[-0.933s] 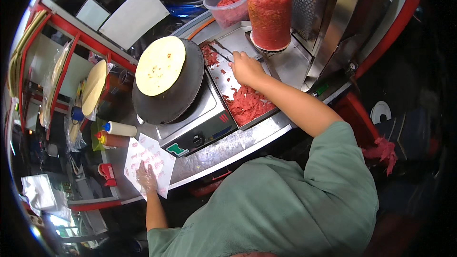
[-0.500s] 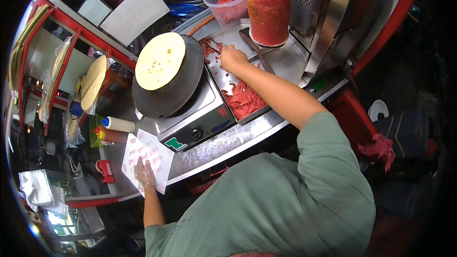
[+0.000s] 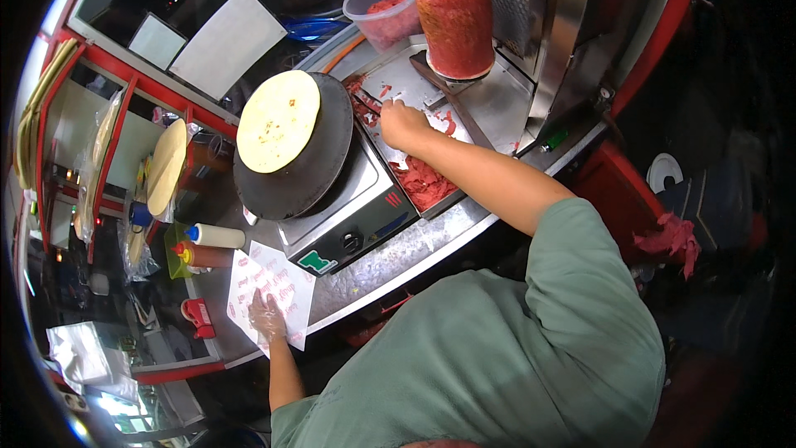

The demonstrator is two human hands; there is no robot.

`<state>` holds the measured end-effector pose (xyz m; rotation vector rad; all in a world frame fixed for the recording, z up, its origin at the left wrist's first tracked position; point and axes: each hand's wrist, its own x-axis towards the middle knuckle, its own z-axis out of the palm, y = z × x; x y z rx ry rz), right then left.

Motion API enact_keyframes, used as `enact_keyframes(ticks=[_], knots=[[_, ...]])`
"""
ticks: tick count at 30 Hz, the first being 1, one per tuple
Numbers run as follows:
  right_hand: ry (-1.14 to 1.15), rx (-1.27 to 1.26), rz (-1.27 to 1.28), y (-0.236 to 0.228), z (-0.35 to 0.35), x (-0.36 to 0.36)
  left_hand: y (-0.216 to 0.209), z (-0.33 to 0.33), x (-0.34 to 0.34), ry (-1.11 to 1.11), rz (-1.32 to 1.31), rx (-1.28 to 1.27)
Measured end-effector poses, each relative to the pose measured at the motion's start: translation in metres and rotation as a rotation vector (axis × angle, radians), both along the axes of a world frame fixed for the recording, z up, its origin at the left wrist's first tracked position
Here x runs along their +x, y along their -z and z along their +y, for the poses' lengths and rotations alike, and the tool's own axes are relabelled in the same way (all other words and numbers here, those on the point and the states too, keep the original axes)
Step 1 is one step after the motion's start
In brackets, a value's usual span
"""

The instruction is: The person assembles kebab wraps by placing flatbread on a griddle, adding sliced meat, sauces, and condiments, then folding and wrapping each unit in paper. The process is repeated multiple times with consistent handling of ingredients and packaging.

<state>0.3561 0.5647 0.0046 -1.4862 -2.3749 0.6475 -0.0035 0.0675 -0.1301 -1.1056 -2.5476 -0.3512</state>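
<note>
My left hand (image 3: 267, 317), in a clear plastic glove, lies with its fingers stretched on a white printed paper wrapper (image 3: 292, 286) at the counter's front edge. My right hand (image 3: 404, 126) is closed on dark tongs (image 3: 366, 104), whose tips reach among meat scraps at the far left of the metal tray (image 3: 406, 66). A heap of reddish sliced meat (image 3: 424, 184) sits in the tray's near end, partly behind my right forearm. Left of the tray, a round flatbread (image 3: 278, 120) rests on a black round griddle (image 3: 327, 149).
A red meat cone (image 3: 456, 21) stands on a spit behind the tray. A long knife (image 3: 464, 112) lies below it. Beyond is a plastic tub (image 3: 383, 17) of meat. Sauce bottles (image 3: 217, 236) stand left of the stove (image 3: 352, 236), near a red tape dispenser (image 3: 199, 317).
The whole view has shifted slightly. The tongs stay among the scraps at the tray's far left, with my right hand still closed on them. My left hand remains on the paper.
</note>
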Motion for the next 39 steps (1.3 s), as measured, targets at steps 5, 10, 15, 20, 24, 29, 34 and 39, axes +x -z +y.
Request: enact_keyframes(ticks=[5,10,15,20,24,29,34,39], knots=[[-0.027,0.245,0.026,0.014,0.026,-0.013,-0.014,0.013,0.006,-0.005,-0.055,-0.004],[-0.048,0.246,0.043,0.020,0.021,-0.004,-0.005,0.005,-0.001,0.042,0.013,0.003],[-0.063,0.195,0.005,0.006,0.038,0.006,-0.001,0.010,0.005,-0.036,0.004,-0.028],[-0.061,0.181,0.005,0.010,0.026,0.007,0.005,0.001,-0.010,0.052,0.068,0.016],[0.005,0.161,0.099,0.001,0.016,0.021,0.003,-0.002,0.007,-0.048,-0.003,-0.036],[-0.084,0.277,-0.033,0.003,0.039,-0.005,-0.010,0.011,0.008,0.006,-0.017,0.010],[-0.126,0.306,-0.029,0.007,0.030,0.002,-0.006,0.008,0.006,-0.003,-0.042,-0.010],[-0.126,0.342,0.001,-0.007,0.029,0.007,-0.003,-0.004,0.008,-0.041,0.001,-0.038]])
